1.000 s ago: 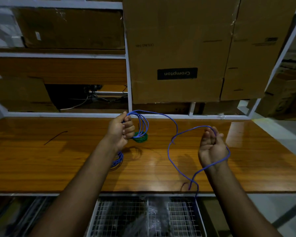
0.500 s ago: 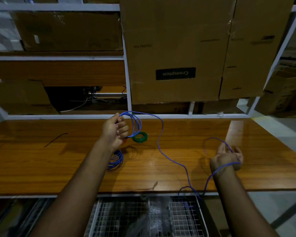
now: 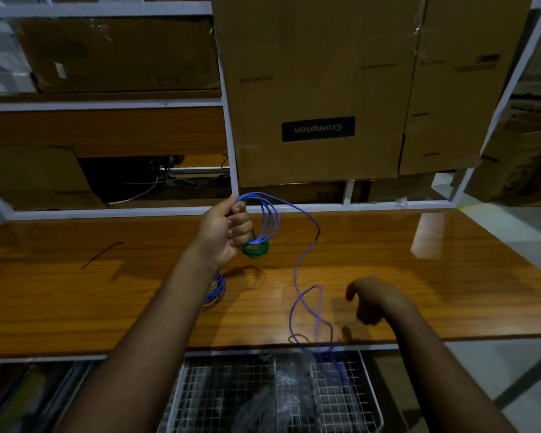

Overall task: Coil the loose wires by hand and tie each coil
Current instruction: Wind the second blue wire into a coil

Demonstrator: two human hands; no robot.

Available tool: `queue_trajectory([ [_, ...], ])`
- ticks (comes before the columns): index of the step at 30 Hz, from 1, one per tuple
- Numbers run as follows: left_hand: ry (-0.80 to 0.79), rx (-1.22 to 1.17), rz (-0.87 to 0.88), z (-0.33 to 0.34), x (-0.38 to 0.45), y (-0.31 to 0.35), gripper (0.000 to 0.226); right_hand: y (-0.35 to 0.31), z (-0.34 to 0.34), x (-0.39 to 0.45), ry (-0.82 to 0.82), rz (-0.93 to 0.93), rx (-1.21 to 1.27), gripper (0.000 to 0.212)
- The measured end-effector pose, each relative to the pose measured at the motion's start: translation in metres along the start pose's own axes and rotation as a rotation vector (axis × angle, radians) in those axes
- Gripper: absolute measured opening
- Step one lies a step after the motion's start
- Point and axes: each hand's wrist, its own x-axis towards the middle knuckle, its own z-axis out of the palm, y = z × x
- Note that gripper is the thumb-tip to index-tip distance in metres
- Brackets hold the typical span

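My left hand (image 3: 227,229) is raised over the back of the wooden table (image 3: 434,276) and grips several loops of blue wire (image 3: 267,218). The wire's loose tail (image 3: 296,276) curves right and down from the loops, crosses itself near the front edge and drops off the table. Low over the table front, my right hand (image 3: 372,301) hangs with fingers loosely curled downward, just right of the tail and holding nothing. A small green coil (image 3: 256,249) lies on the table behind the loops. A second blue coil (image 3: 216,290) lies partly hidden by my left forearm.
A short black wire piece (image 3: 102,254) lies on the table's left side. A white wire-mesh basket (image 3: 278,395) sits below the front edge. Large cardboard boxes (image 3: 319,89) and a white shelf frame (image 3: 230,151) stand behind the table.
My right hand has dropped from chest height to just above the table and released the blue wire that lay across it. The tail now hangs slack. My left hand keeps its grip.
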Motion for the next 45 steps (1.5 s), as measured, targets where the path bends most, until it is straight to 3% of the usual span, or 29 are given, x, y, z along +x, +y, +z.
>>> queue_trajectory([
  [2, -0.035, 0.013, -0.025, 0.002, -0.001, -0.001, 0.041, -0.010, -0.008, -0.003, 0.280, -0.129, 0.046, 0.039],
  [4, -0.081, 0.022, -0.055, 0.006, -0.004, -0.004, 0.041, -0.023, -0.011, -0.010, 0.501, -0.366, 0.522, 0.029],
  [5, -0.106, 0.023, -0.069, 0.008, -0.005, -0.006, 0.041, -0.032, -0.014, -0.017, 0.475, -0.462, 0.803, 0.031],
  [7, -0.137, 0.007, -0.093, 0.013, -0.005, -0.011, 0.041, -0.049, -0.023, -0.032, 0.257, -0.600, 1.141, 0.039],
  [10, -0.141, -0.062, -0.101, 0.015, -0.005, -0.011, 0.045, -0.059, -0.025, -0.041, 0.001, -0.726, 1.185, 0.030],
  [15, -0.113, -0.152, -0.067, 0.009, -0.009, -0.001, 0.048, -0.036, 0.002, -0.027, -0.442, -0.767, 1.331, 0.022],
  [17, -0.106, -0.199, -0.064, 0.005, -0.010, -0.002, 0.049, -0.036, 0.008, -0.024, -0.395, -0.742, 1.295, 0.013],
  [20, -0.089, -0.255, -0.046, 0.002, -0.008, -0.004, 0.047, -0.052, 0.016, -0.023, -0.185, -0.610, 1.292, 0.009],
  [23, -0.086, -0.206, -0.011, 0.003, -0.006, -0.005, 0.044, -0.071, 0.024, -0.027, 0.160, -0.413, 1.227, 0.009],
  [25, -0.082, -0.154, -0.008, 0.002, -0.006, -0.007, 0.042, -0.080, 0.023, -0.038, 0.437, -0.363, 0.851, 0.015],
  [27, -0.076, -0.115, -0.011, 0.002, -0.004, -0.011, 0.043, -0.088, 0.017, -0.056, 0.550, -0.409, 0.387, 0.019],
  [30, -0.061, -0.097, -0.007, 0.002, -0.002, -0.016, 0.044, -0.102, -0.001, -0.086, 0.466, -0.538, -0.039, 0.017],
  [32, -0.055, -0.087, -0.014, 0.003, -0.002, -0.018, 0.044, -0.110, -0.015, -0.104, 0.434, -0.703, -0.189, 0.037],
  [36, -0.034, -0.069, -0.024, 0.008, -0.007, -0.022, 0.044, -0.110, -0.048, -0.126, 0.729, -0.983, -0.043, 0.049],
  [40, -0.031, 0.005, -0.011, 0.017, -0.013, -0.020, 0.042, -0.109, -0.062, -0.119, 0.862, -0.943, 0.121, 0.022],
  [43, -0.004, 0.136, 0.004, 0.024, -0.019, -0.022, 0.043, -0.114, -0.072, -0.110, 1.047, -0.971, 0.053, 0.014],
  [45, 0.040, 0.188, 0.029, 0.026, -0.020, -0.023, 0.044, -0.117, -0.082, -0.107, 0.947, -1.027, 0.159, 0.010],
])
